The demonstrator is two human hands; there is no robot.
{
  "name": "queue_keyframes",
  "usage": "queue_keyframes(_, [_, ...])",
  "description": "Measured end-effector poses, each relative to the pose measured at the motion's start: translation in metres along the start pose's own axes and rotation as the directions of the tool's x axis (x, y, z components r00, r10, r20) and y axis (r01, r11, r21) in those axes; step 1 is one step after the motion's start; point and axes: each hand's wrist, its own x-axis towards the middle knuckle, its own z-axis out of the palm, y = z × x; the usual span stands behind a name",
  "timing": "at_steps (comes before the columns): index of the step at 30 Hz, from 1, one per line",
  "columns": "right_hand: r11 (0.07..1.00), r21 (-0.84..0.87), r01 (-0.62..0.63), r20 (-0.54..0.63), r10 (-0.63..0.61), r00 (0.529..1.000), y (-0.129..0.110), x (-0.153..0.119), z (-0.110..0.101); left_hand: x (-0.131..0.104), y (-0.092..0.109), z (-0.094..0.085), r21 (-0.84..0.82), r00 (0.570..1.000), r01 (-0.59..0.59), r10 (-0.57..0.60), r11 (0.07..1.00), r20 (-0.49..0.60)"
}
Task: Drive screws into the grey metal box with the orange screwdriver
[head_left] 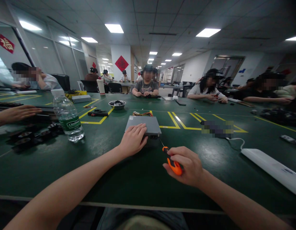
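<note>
Screwdriver angled at the near corner of a metal box
Watching remotely, I had the right hand wrapped around the screwdriver; the left hand lay over the box on the green table, whether pinching it I couldn't tell. I judged this was screw work, calling next for a steady box and straight alignment.

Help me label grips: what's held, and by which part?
The right hand holds an orange-and-black screwdriver by its handle. The left hand rests on the gray power supply unit; whether it grips cannot be told.
</note>
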Motion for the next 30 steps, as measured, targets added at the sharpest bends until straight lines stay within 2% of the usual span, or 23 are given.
queue_keyframes(7, [0.985,-0.142,0.1,-0.032,-0.106,0.994,0.0,0.001,-0.001,0.0,0.0,0.001,0.012,1.0,-0.007,0.007,1.0,-0.001])
queue_keyframes(12, [0.981,-0.167,0.099,0.005,-0.099,0.995,0.003,-0.002,0.002,-0.001,-0.001,0.003,0.016,1.0,-0.005,0.005,1.0,0.0])
queue_keyframes(17, [0.982,-0.177,0.068,-0.046,-0.077,0.996,0.001,0.002,0.001,0.0,0.0,0.001,0.018,1.0,-0.009,0.009,1.0,-0.005])
queue_keyframes(20, [0.977,-0.191,0.091,-0.03,-0.098,0.995,0.0,0.003,0.001,0.0,0.0,0.001,0.015,1.0,-0.009,0.009,1.0,-0.008])
queue_keyframes(23, [0.984,-0.133,0.118,-0.019,-0.122,0.992,0.001,-0.001,0.004,0.0,-0.001,0.002,0.017,1.0,-0.008,0.008,1.0,-0.007])
queue_keyframes(27, [0.995,-0.096,0.001,-0.028,-0.004,1.0,0.005,-0.009,0.007,0.0,0.0,0.001,0.021,1.0,-0.012,0.012,1.0,0.0])
queue_keyframes(30, [0.991,-0.132,-0.02,-0.031,0.016,0.999,0.006,-0.009,0.005,0.0,0.0,0.001,0.018,1.0,-0.012,0.012,1.0,0.005])
